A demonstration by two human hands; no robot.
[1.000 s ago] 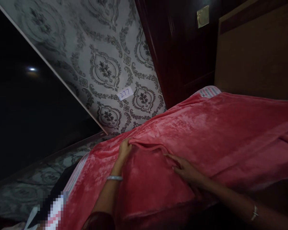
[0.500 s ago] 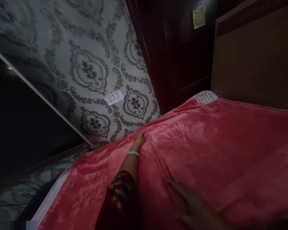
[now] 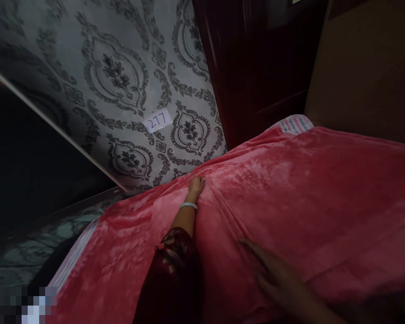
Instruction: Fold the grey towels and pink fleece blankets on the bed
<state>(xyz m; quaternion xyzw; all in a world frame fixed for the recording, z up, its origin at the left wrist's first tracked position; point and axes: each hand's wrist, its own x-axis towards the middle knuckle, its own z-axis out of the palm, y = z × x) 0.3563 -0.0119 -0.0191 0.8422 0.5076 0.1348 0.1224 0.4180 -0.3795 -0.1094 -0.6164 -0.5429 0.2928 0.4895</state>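
A red plush blanket (image 3: 307,189) covers the bed across the right and middle of the view. My left hand (image 3: 196,185), a silver bangle on its wrist, reaches to the blanket's far edge near the wall, fingers curled on the fabric beside a raised fold. Whether those fingers grip the edge is hard to tell. My right hand (image 3: 273,272) lies flat on the blanket close to me, fingers stretched out, dim and in shadow. A striped sheet (image 3: 295,123) shows under the blanket at the far corner.
Grey patterned wallpaper (image 3: 121,81) with a small paper label reading 277 (image 3: 159,120) rises behind the bed. A dark wooden door or cabinet (image 3: 256,67) and a tan headboard (image 3: 364,72) stand at the far end. A dark panel (image 3: 27,157) fills the left.
My left hand has slid from the near fold out to the blanket's far edge by the wall. The folded-over flap now lies spread out. My right hand drew back toward me.
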